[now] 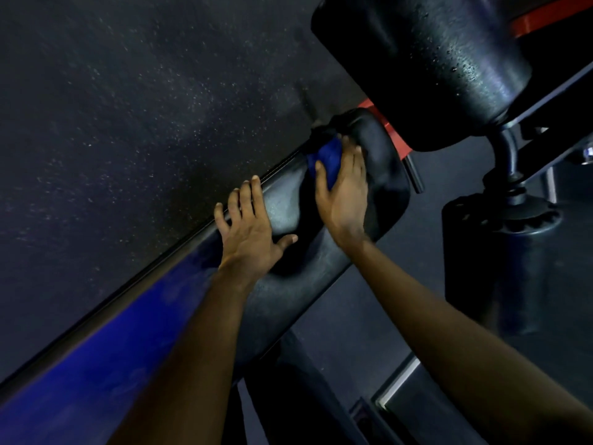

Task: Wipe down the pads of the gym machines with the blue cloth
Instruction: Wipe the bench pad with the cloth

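Observation:
A long black seat pad (308,271) runs diagonally from lower left to the middle of the view. My left hand (248,234) lies flat on its near edge, fingers spread and straight. My right hand (345,191) presses a bunched blue cloth (325,157) onto the pad's far end; thumb and fingers wrap the cloth, which is mostly hidden under the palm. A second, larger black pad (426,59) with wet droplets on it hangs at the upper right.
Dark speckled rubber floor (128,123) fills the left. A red machine frame (545,17) shows at the top right. A black adjustment post and knob (510,175) stand at the right above a dark cylinder. A blue blurred surface (96,358) lies at the lower left.

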The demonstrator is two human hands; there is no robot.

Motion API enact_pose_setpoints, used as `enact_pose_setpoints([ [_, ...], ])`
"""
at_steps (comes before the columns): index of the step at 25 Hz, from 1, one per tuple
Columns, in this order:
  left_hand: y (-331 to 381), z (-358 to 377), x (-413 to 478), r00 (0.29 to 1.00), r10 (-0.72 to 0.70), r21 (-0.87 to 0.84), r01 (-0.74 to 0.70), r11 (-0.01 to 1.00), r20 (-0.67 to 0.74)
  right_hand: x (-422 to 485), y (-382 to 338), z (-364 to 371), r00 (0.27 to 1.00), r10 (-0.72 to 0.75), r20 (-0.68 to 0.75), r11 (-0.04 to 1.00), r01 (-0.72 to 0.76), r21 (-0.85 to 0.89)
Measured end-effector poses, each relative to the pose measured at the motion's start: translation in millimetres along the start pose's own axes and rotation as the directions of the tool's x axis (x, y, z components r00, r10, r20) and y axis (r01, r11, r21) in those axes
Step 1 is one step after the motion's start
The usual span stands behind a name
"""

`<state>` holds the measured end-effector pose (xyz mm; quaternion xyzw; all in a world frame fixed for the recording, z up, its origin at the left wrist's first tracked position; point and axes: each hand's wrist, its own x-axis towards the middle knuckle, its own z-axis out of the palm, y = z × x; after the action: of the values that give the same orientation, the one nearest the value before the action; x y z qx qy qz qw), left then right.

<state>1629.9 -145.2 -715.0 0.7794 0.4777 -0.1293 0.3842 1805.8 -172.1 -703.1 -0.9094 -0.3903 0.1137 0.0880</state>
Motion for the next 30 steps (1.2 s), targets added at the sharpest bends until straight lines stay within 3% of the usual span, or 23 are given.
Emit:
enact_pose_setpoints([
  [3,-1,0,0,1.0,-0.005,-0.001,0.005,1.0,0.007,-17,16,-11,0.983,-0.139,0.119,0.99,0.14,0.002],
  [7,-1,3,2,1.0,-0.022,0.044,0.021,0.999,0.015,45,-7,-3,0.986,-0.148,0.073,0.983,0.155,-0.097],
  [10,2,0,5,0.998,-0.054,0.051,0.052,0.997,0.045,50,-6,2,0.98,-0.191,0.053,0.98,0.193,-0.043],
  [12,7,-7,6,0.997,-0.067,0.068,0.065,0.996,0.04,40,17,-2,0.995,-0.09,-0.049,0.994,0.093,0.059],
  [14,19,-9,10,0.998,0.05,0.103,-0.048,0.993,-0.025,15,35,-6,0.982,0.095,-0.161,0.982,-0.065,0.179],
  [16,39,-3,22,0.983,0.169,0.107,-0.161,0.981,-0.068,-14,40,-4,0.971,0.18,-0.159,0.969,-0.147,0.199],
  [18,53,2,37,0.99,0.129,0.105,-0.123,0.987,-0.051,-23,42,-3,0.983,0.121,-0.137,0.982,-0.099,0.159],
  [22,45,7,47,0.992,0.118,0.119,-0.113,0.986,-0.034,11,58,-7,0.987,-0.152,-0.06,0.985,0.156,0.069],
  [24,44,7,44,0.991,0.124,0.143,-0.117,0.983,-0.042,32,65,-12,0.982,-0.189,-0.014,0.98,0.19,0.067],
  [27,52,8,42,0.995,0.093,0.179,-0.084,0.98,-0.044,47,61,-11,0.995,-0.092,-0.048,0.992,0.096,0.081],
  [30,55,3,42,0.998,0.052,0.18,-0.044,0.983,-0.038,23,58,-6,0.969,0.216,-0.118,0.965,-0.193,0.176],
])
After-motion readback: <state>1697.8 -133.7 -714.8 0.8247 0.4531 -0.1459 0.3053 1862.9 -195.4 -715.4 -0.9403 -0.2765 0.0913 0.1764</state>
